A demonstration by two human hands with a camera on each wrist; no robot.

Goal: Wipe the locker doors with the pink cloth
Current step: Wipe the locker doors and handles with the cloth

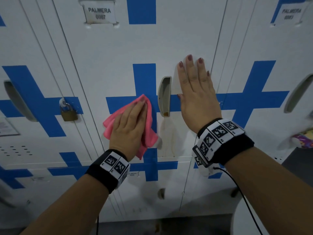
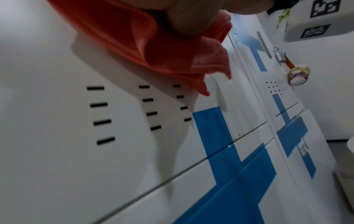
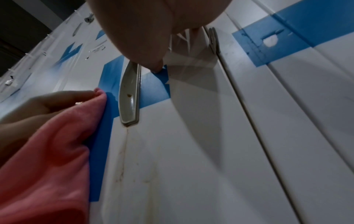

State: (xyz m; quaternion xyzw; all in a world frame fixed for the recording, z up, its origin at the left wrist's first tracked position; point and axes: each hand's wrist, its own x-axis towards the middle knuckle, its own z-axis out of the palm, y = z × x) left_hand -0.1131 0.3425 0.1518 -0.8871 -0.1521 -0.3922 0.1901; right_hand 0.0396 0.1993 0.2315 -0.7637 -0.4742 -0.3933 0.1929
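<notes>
Frame centre: the flat-fingered left hand (image 1: 130, 126) presses the soft, light pink microfibre cloth (image 1: 110, 126) against the white steel locker door (image 1: 118, 56); the spread right hand (image 1: 196, 92) braces it; palm pressure should suffice

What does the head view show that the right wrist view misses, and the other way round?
Only the head view shows the brass padlock on the locker to the left, the PALMERA name label and the right hand spread flat on the door. Only the right wrist view shows the thumb tip touching the blue stripe beside the handle. Both show the left hand pressing the pink cloth to the door, the recessed handle and brownish drip stains below it.
</notes>
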